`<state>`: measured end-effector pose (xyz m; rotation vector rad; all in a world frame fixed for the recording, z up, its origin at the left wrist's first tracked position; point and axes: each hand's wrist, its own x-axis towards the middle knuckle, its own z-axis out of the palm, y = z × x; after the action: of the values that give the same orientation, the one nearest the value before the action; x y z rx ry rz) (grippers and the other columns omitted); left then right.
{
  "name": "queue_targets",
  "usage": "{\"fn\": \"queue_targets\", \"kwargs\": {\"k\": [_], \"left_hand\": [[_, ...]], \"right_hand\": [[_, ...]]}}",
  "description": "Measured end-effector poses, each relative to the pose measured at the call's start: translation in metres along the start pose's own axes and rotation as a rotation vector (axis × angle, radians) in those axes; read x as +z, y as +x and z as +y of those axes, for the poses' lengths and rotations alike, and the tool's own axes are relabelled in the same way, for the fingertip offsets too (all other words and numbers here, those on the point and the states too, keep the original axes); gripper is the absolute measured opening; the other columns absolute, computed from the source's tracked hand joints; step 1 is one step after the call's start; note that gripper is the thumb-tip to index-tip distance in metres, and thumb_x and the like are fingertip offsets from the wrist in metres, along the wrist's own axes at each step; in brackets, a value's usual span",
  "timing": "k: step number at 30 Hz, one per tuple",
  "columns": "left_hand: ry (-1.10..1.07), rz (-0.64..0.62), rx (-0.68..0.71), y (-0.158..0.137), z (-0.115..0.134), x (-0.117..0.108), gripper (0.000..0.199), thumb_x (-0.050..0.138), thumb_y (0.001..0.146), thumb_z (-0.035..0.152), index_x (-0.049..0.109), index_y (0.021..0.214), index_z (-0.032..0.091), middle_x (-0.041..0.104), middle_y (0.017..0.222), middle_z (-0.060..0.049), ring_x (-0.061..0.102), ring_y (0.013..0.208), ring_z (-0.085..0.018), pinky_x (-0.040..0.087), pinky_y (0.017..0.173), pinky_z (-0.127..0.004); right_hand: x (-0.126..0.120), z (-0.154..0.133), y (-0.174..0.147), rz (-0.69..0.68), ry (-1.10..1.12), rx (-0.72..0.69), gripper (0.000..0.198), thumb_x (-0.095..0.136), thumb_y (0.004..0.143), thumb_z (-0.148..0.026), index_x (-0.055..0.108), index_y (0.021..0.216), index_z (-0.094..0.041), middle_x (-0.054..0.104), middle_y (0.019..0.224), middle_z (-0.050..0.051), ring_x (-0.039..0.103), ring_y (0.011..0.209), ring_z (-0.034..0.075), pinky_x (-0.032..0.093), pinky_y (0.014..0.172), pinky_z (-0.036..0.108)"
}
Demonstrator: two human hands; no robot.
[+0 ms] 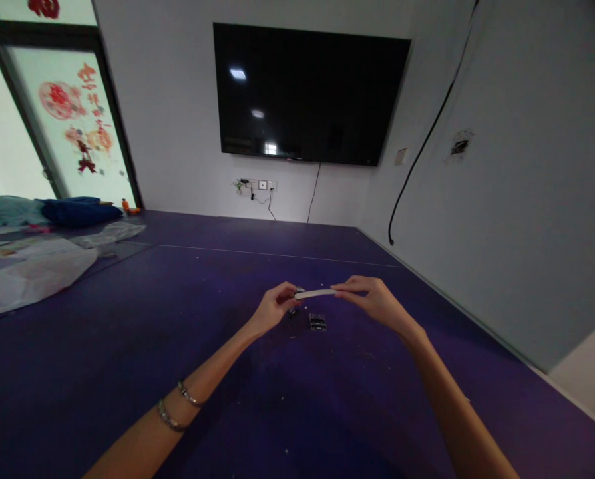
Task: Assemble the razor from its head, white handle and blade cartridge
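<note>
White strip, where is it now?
Head view: the white strip is below and slightly right of centre, held between the left hand and the right hand.

Strip (317, 293) between hands (273, 309) (377, 301); television (312, 96) on wall (168, 126) behind.

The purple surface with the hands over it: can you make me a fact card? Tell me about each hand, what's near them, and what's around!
Left hand: pinching one end of a white strip; two bracelets on that arm
Right hand: pinching the strip's other end
Strip's shape: thin, slightly curved
Near the hands: a small dark rectangular item lying on the purple surface; too small to name
On the wall: a flat-screen television
Far left: dark blue cloth
</note>
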<state>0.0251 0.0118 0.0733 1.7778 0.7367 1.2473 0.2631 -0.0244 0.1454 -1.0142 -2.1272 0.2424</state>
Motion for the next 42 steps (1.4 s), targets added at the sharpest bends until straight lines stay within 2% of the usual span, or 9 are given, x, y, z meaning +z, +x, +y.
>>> {"fn": "queue_targets", "kwargs": {"k": [4,8,21,25,28,32,36,40,42], "left_hand": [[-0.006,0.002,0.001,0.0,-0.003,0.0,0.015,0.06,0.075,0.026,0.053,0.084,0.016,0.066,0.078,-0.003,0.061,0.075,-0.016,0.044,0.071,-0.028],[0.019,-0.009,0.015,0.0,-0.004,0.001,0.016,0.059,0.076,0.027,0.054,0.086,0.015,0.065,0.078,-0.003,0.06,0.073,-0.014,0.043,0.068,-0.026],[0.025,-0.02,-0.016,-0.002,-0.003,0.003,0.017,0.06,0.075,0.028,0.053,0.083,0.016,0.064,0.073,-0.002,0.058,0.068,-0.013,0.043,0.065,-0.026],[0.026,-0.008,-0.006,-0.001,-0.004,0.002,0.017,0.059,0.076,0.029,0.053,0.084,0.016,0.064,0.072,-0.003,0.059,0.067,-0.013,0.043,0.064,-0.026],[0.039,-0.011,-0.001,-0.001,-0.006,0.002,0.017,0.059,0.076,0.029,0.053,0.086,0.015,0.064,0.073,-0.003,0.059,0.068,-0.013,0.043,0.065,-0.026],[0.037,-0.011,-0.018,-0.001,-0.008,0.001,0.019,0.059,0.075,0.029,0.053,0.087,0.015,0.064,0.073,-0.003,0.06,0.068,-0.014,0.044,0.065,-0.026],[0.057,-0.017,-0.02,-0.002,-0.01,0.001,0.019,0.06,0.075,0.03,0.054,0.087,0.016,0.064,0.076,-0.002,0.06,0.072,-0.015,0.044,0.068,-0.027],[0.068,-0.015,-0.011,-0.002,-0.012,0.001,0.019,0.06,0.075,0.029,0.054,0.087,0.016,0.064,0.076,-0.003,0.06,0.072,-0.015,0.044,0.068,-0.028],[0.067,-0.015,-0.009,-0.003,-0.011,0.001,0.017,0.06,0.075,0.028,0.054,0.086,0.016,0.064,0.075,-0.002,0.059,0.071,-0.014,0.043,0.068,-0.027]], "right_hand": [[0.001,-0.003,0.001,0.101,-0.048,0.005,0.022,0.056,0.081,-0.032,0.07,0.096,-0.024,0.068,0.082,0.005,0.062,0.074,0.017,0.046,0.069,0.028],[0.004,-0.001,0.001,0.044,-0.035,-0.003,0.021,0.056,0.08,-0.033,0.07,0.095,-0.024,0.069,0.081,0.004,0.062,0.073,0.016,0.046,0.069,0.028],[0.004,0.001,0.001,0.052,-0.022,0.005,0.02,0.058,0.079,-0.034,0.071,0.092,-0.025,0.069,0.08,0.004,0.062,0.072,0.017,0.047,0.068,0.028],[0.005,0.003,0.001,0.107,-0.026,0.049,0.022,0.058,0.078,-0.036,0.071,0.092,-0.024,0.069,0.08,0.005,0.062,0.072,0.018,0.047,0.069,0.029],[0.006,0.004,0.001,0.041,0.01,0.063,0.022,0.059,0.077,-0.037,0.071,0.092,-0.025,0.069,0.082,0.005,0.062,0.075,0.018,0.046,0.07,0.029],[0.005,0.003,0.0,0.087,-0.005,0.109,0.023,0.058,0.078,-0.037,0.071,0.092,-0.024,0.069,0.082,0.005,0.062,0.075,0.017,0.046,0.069,0.028],[0.004,0.003,0.0,0.009,0.021,0.116,0.022,0.059,0.077,-0.036,0.071,0.091,-0.024,0.07,0.084,0.004,0.063,0.077,0.018,0.046,0.07,0.028],[0.003,0.006,0.0,0.054,-0.004,0.146,0.024,0.058,0.077,-0.037,0.072,0.091,-0.024,0.07,0.082,0.005,0.063,0.075,0.019,0.046,0.069,0.029],[0.003,0.007,0.0,0.006,0.02,0.133,0.023,0.059,0.076,-0.037,0.072,0.09,-0.024,0.07,0.083,0.004,0.063,0.075,0.019,0.046,0.069,0.029]]}}
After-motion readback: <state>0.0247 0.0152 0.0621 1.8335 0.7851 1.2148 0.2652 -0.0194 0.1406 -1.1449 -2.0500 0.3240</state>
